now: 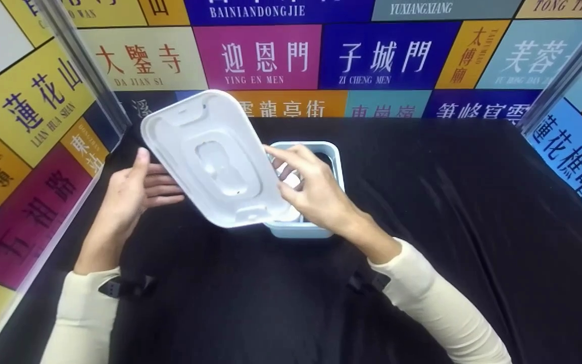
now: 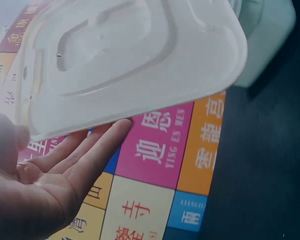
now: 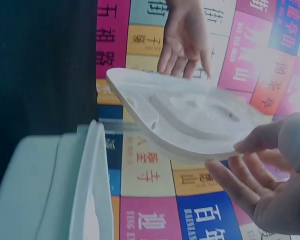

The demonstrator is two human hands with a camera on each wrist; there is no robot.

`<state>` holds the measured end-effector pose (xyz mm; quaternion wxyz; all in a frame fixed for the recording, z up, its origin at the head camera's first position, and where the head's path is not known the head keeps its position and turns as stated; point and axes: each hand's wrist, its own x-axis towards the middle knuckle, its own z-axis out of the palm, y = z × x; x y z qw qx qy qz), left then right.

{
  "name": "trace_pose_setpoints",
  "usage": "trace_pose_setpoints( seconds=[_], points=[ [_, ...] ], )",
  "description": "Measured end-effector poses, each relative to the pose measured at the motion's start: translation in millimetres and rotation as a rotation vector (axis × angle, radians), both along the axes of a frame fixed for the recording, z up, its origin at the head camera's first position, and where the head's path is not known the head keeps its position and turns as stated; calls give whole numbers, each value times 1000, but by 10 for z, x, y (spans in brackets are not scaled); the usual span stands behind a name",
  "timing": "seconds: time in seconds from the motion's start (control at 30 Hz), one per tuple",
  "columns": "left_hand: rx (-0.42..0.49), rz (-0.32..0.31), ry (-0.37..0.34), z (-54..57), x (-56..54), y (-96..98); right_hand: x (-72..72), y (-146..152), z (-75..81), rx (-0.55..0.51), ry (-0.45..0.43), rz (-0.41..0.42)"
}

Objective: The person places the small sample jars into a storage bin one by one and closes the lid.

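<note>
A white plastic lid (image 1: 180,146) is held tilted over the left side of a light blue box (image 1: 301,231), its recessed side facing the head camera. My right hand (image 1: 319,189) pinches the lid's right edge between thumb and fingers, as the right wrist view also shows. At the lid's left edge my left hand (image 1: 137,194) has its fingers stretched out behind it and the thumb raised; whether they touch it is hard to tell. Something white lies inside the box, mostly hidden by the lid and my right hand.
A black cloth (image 1: 422,242) covers the table under the box. Panels with colourful printed place names (image 1: 263,55) stand at the back and on both sides, joined by metal corner posts (image 1: 89,65).
</note>
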<state>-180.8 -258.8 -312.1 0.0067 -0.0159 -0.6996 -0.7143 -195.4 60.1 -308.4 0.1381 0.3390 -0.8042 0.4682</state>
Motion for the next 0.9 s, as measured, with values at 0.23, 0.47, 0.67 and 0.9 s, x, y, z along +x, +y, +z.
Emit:
trace_pose_setpoints(
  seconds=[0.23,0.47,0.67,0.9],
  points=[
    [11,-199,-88,38,56,11,-39,168,-14,-45,229,-19],
    [24,-409,-82,-34,76,56,-47,221,15,-106,448,-105],
    [38,-594,26,-103,127,142,-74,269,-19,-202,460,-173],
    [32,-578,155,-243,164,260,-86,307,-93,-262,476,-228]
  ],
)
